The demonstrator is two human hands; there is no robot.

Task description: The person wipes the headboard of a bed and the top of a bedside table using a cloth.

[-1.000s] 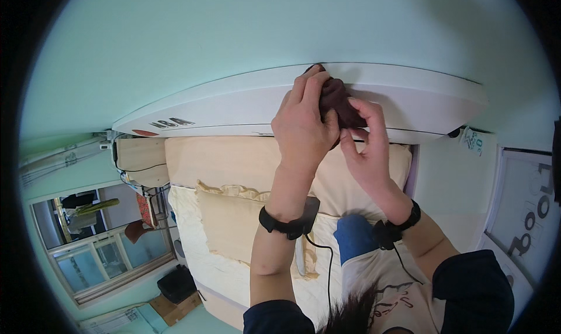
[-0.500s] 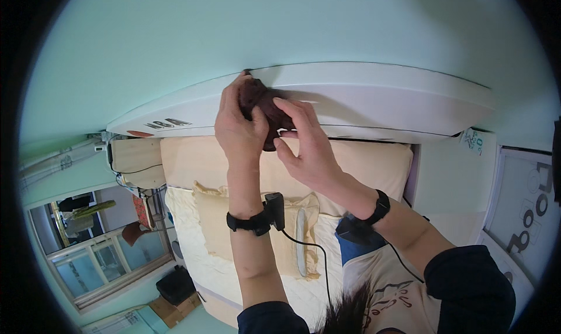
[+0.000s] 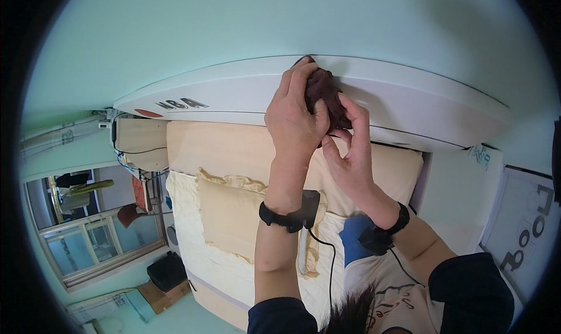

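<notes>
A crumpled dark maroon cloth (image 3: 321, 90) is bunched against the white headboard (image 3: 234, 93). My left hand (image 3: 294, 120) presses on its left side, with the fingers reaching up to the headboard's top edge and the thumb over the cloth. On the cloth's lower right, my right hand (image 3: 355, 158) pinches the fabric between thumb and fingers. Part of the cloth is hidden under my left hand. Black straps with small dark devices circle both wrists.
Below the headboard lies a bed with a cream padded edge (image 3: 219, 144), a yellow frilled pillow (image 3: 231, 217) and pale bedding. A white cabinet (image 3: 459, 188) stands to the right, and a window (image 3: 96, 234) to the left. A black cable (image 3: 334, 258) hangs from the left wrist device.
Both hands have moved to the right along the headboard, taking the maroon cloth with them. My grip on it looks much the same.
</notes>
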